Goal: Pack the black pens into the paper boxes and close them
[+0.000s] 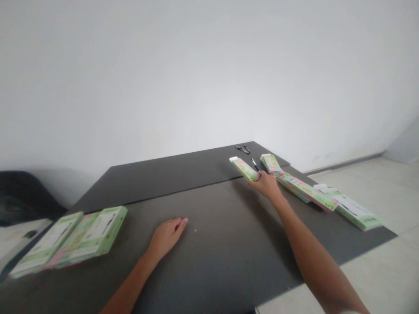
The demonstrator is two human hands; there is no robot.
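Note:
My right hand [266, 184] reaches far across the dark table [209, 253] and is closed on the near end of a flat green and pink box [244, 168]; a black pen [255, 165] also sticks up from its fingers. My left hand [167, 236] lies flat on the table near the middle, fingers stretched out and together, holding nothing. A row of similar green and pink boxes [322, 196] lies just right of my right hand.
Another stack of green and pink boxes [73, 239] lies at the table's left edge. Two black pens [242, 149] rest at the far corner. A white wall stands behind the table, pale floor [376, 266] to the right, and a dark object [19, 196] sits at far left.

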